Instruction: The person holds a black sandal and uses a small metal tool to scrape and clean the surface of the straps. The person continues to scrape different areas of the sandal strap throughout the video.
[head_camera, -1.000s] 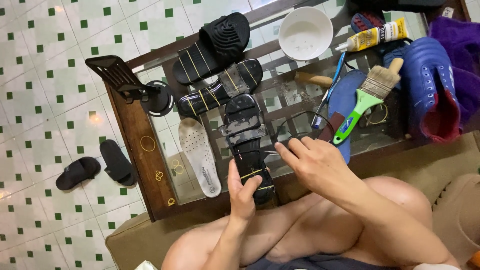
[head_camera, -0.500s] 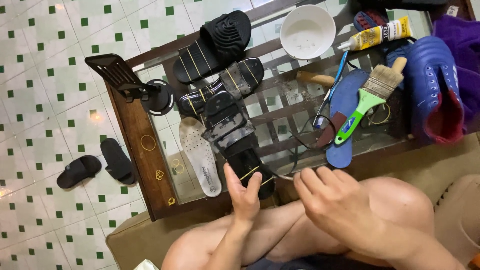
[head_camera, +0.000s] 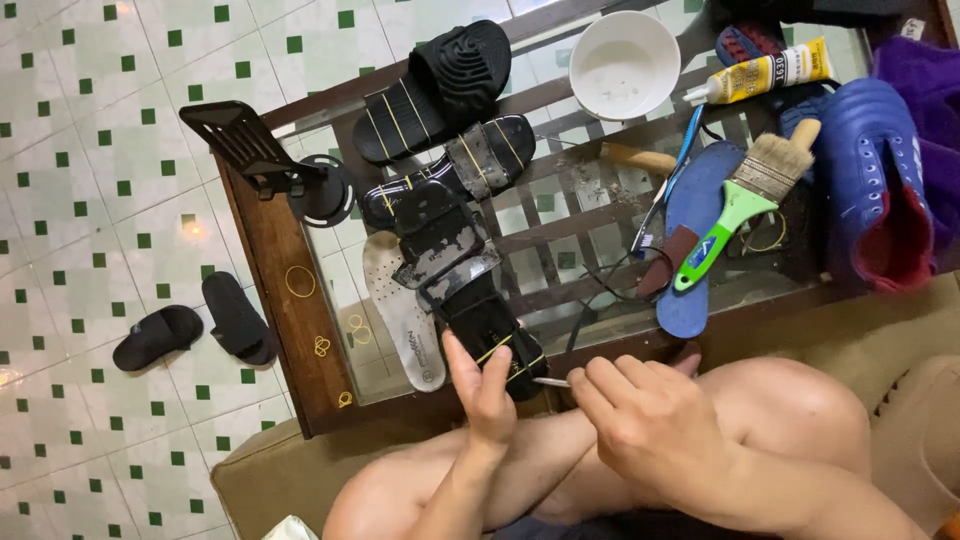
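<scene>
Sandal repair on a glass-topped table (head_camera: 280, 260)

Largest first: blue shoe (head_camera: 870, 180) at the table's far right, black slides (head_camera: 440, 85) at its far left corner, white bowl (head_camera: 625, 62) beside them, green brush (head_camera: 745, 205) resting on a blue insole (head_camera: 690, 300) — all within reach. At the table's near edge, left hand (head_camera: 485, 385) closed around a black sandal (head_camera: 470, 290) banded with rubber, likely to steady it; right hand (head_camera: 650, 420) pinching a thin tool (head_camera: 552, 382) at the heel.

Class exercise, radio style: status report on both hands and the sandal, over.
Left hand grips black sandal at its near end. Right hand pinches a thin tool beside it. Sandal bound with yellow rubber bands. White insole alongside, nothing blocking.
</scene>
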